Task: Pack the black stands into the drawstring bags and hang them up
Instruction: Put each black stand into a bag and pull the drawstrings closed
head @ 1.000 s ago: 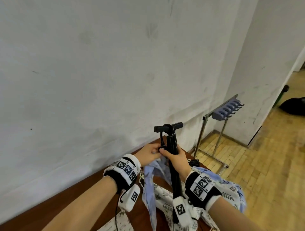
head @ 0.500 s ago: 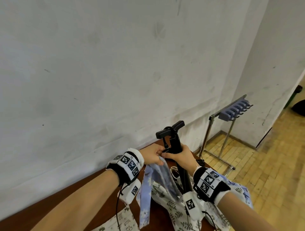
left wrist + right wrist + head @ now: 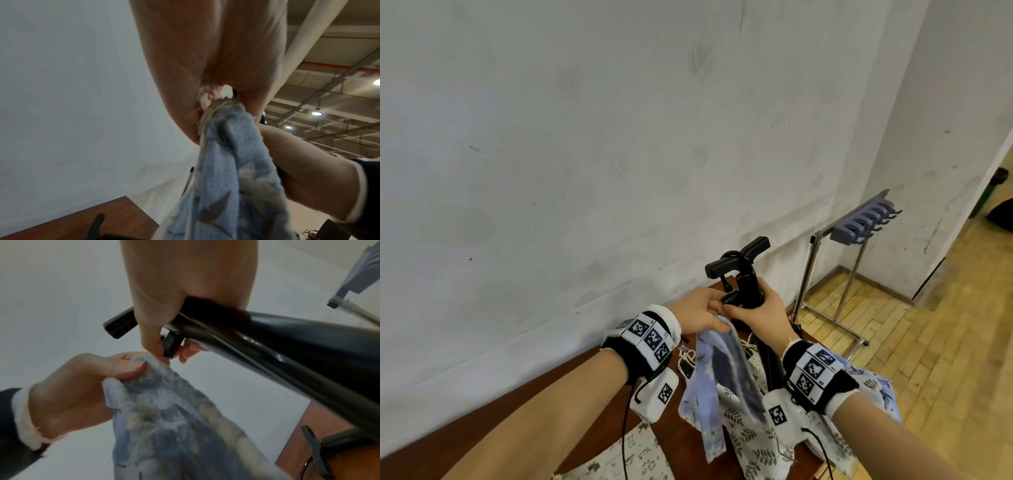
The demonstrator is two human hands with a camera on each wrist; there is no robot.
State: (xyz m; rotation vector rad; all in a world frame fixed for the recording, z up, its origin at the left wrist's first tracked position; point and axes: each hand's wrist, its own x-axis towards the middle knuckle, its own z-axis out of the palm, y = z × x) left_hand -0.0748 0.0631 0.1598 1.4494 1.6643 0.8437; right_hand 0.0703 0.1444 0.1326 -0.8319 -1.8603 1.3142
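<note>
My right hand (image 3: 756,310) grips the black stand (image 3: 743,274) near its top and holds it upright over the table; its T-shaped head pokes above my fingers. In the right wrist view the black stand (image 3: 267,340) runs from my right hand (image 3: 185,305) down to the lower right. My left hand (image 3: 702,310) pinches the top edge of a light blue drawstring bag (image 3: 722,370), which hangs down beside the stand. The left wrist view shows the blue drawstring bag (image 3: 230,170) bunched under my left hand (image 3: 205,65). The stand's lower part is hidden behind my right wrist.
More patterned bags (image 3: 753,442) lie on the brown table (image 3: 678,442), one white bag (image 3: 619,459) near the front. A metal rack with blue hooks (image 3: 859,226) stands on the wooden floor at the right, by the white wall.
The stand's head has tilted to the right and the blue bag has been lifted higher beside it. Both hands stay close together at the stand's top.
</note>
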